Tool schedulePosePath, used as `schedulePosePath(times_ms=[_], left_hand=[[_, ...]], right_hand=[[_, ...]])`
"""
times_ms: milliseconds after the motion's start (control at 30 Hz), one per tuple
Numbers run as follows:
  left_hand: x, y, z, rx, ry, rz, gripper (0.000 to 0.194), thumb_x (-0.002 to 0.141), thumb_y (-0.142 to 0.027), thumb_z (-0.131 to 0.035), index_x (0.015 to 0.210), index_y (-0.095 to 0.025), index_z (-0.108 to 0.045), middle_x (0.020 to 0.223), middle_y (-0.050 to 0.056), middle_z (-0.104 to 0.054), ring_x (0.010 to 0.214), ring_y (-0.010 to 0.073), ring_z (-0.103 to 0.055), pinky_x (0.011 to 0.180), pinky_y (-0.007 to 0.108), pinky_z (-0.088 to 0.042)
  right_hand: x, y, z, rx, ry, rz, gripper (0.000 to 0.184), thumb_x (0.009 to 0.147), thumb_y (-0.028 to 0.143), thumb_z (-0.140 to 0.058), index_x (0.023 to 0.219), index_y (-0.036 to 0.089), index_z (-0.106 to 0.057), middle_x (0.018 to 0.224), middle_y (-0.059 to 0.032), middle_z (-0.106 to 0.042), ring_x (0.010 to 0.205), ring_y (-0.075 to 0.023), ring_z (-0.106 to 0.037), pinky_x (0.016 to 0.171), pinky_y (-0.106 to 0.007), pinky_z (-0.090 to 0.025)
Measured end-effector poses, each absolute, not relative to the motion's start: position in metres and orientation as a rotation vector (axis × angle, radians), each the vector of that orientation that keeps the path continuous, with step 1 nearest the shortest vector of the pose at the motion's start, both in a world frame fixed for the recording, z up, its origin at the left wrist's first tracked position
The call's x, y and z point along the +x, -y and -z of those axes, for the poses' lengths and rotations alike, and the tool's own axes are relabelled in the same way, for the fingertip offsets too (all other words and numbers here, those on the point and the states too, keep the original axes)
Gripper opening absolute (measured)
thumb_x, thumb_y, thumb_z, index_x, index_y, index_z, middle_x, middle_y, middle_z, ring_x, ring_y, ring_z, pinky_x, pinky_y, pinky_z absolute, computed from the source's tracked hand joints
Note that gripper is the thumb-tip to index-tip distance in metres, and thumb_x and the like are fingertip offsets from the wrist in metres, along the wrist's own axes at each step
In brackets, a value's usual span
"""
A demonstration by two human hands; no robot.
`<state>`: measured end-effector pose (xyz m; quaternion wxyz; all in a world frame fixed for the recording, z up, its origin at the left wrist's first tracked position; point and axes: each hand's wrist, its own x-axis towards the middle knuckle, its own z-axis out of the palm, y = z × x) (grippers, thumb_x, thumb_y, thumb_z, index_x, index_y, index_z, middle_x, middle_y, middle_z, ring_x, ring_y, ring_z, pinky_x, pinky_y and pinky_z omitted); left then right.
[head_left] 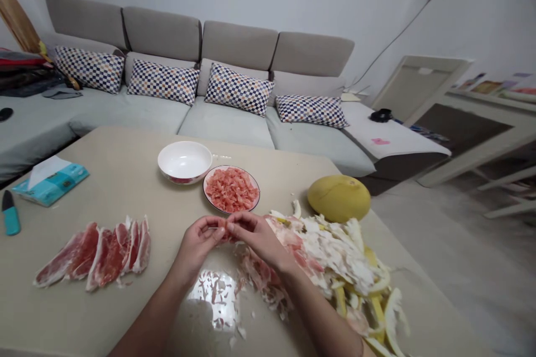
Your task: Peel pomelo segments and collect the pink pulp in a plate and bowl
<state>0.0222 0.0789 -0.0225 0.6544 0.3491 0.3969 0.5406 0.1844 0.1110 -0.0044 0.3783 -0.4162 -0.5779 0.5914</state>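
Left hand (pixel 197 245) and right hand (pixel 255 237) both pinch a pomelo segment (pixel 226 231) over the bench (pixel 125 178), at 6 o'clock from the pulp plate (pixel 204 189); soft, wet, fragile, so hold lightly by its edge.

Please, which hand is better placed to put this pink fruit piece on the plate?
Probably the right hand: its fingers are closest under the plate, while the left hand sits further aside.

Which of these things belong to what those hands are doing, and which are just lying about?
Belonging to the work:
left hand
right hand
pink pomelo flesh, pinched between them
plate of shredded flesh
row of peeled segments
heap of peel
yellow pomelo

Just lying about:
tissue packet
checked cushions
sofa
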Motion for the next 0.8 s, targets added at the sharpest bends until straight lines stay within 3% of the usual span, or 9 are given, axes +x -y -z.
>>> schedulePosePath(times_ms=[133, 367, 667, 800], left_hand=[[0.022, -0.079, 0.024, 0.822, -0.915, -1.223, 0.028, 0.072, -0.033, -0.078, 0.092, -0.016, -0.067, 0.092, 0.007, -0.073, 0.086, 0.0185, -0.068, 0.082, 0.03, -0.052], [0.023, -0.079, 0.025, 0.789, -0.877, -1.226, 0.027, 0.073, -0.033, -0.077, 0.091, -0.015, -0.067, 0.092, 0.005, -0.069, 0.084, 0.0175, -0.067, 0.083, 0.031, -0.053], [0.024, -0.079, 0.025, 0.792, -0.875, -1.242, 0.027, 0.072, -0.032, -0.078, 0.089, -0.015, -0.067, 0.091, 0.004, -0.067, 0.084, 0.0166, -0.066, 0.081, 0.029, -0.053], [0.024, -0.078, 0.028, 0.837, -0.887, -1.23, 0.025, 0.073, -0.032, -0.077, 0.089, -0.016, -0.068, 0.09, 0.004, -0.069, 0.084, 0.0178, -0.067, 0.081, 0.031, -0.053]], right_hand=[[0.184, -0.111, 0.004, -1.089, 1.521, -1.467, 0.025, 0.074, 0.039, -0.076, 0.085, 0.017, -0.067, 0.068, 0.001, -0.065, 0.063, -0.0135, -0.061, 0.063, -0.026, -0.049], [0.186, -0.11, 0.009, -1.019, 1.261, -1.678, 0.027, 0.069, 0.038, -0.081, 0.083, 0.017, -0.071, 0.075, 0.0005, -0.068, 0.064, -0.0116, -0.063, 0.068, -0.027, -0.051], [0.191, -0.11, 0.028, -0.997, 1.155, -1.718, 0.029, 0.069, 0.038, -0.081, 0.088, 0.018, -0.072, 0.082, -0.0014, -0.071, 0.072, -0.0137, -0.066, 0.078, -0.03, -0.052], [0.193, -0.107, 0.021, -1.012, 1.271, -1.669, 0.025, 0.074, 0.037, -0.078, 0.089, 0.019, -0.07, 0.079, -0.0003, -0.07, 0.071, -0.0134, -0.065, 0.075, -0.029, -0.052]])
